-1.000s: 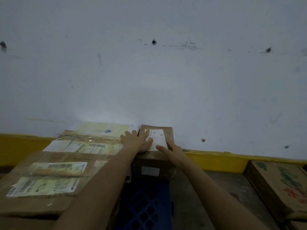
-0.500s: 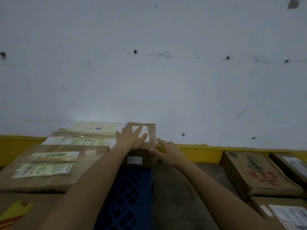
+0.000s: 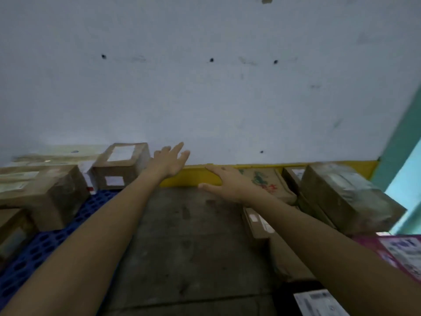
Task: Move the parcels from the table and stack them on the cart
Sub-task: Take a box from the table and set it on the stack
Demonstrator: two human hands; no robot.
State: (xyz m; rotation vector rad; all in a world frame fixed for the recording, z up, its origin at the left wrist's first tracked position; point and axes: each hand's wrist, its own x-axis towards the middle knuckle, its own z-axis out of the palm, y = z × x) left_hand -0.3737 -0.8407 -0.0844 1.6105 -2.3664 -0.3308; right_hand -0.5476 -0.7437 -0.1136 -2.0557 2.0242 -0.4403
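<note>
Two bare hands in the air, neither holding anything: left hand point(image 3: 169, 161) raised with fingers spread, just right of the small brown cardboard box with a white label point(image 3: 121, 165); right hand point(image 3: 224, 182) flat and open, fingers loosely together, reaching toward the right-hand pile. Blue perforated plastic deck point(image 3: 45, 245) at lower left, presumably the cart, carries several parcels. The small box sits at its far right corner, against the white wall point(image 3: 205, 87). A larger brown taped carton with pale labels point(image 3: 41, 192) stands near left of it, flatter pale parcels point(image 3: 54, 156) lie behind, and another brown box point(image 3: 11, 231) shows at the left edge, partly cut off. Judging from this, a fair share of the stacking is done, and the small box looks set down and let go. Work left: right side still holds a flat brown carton with red and green print point(image 3: 266, 185), a bulky brown parcel wrapped in clear tape point(image 3: 346, 197), a low brown box with a small label point(image 3: 257, 222) under the right forearm, a magenta packet with a white label point(image 3: 398, 254) and another labelled parcel point(image 3: 319, 302) at the bottom edge. Their support surface cannot be made out; likely the table. Grey floor point(image 3: 189, 236) lies between the two groups, yellow strip point(image 3: 193, 176) along the wall base. Likely next: grasp the printed carton, nearest the right hand.
</note>
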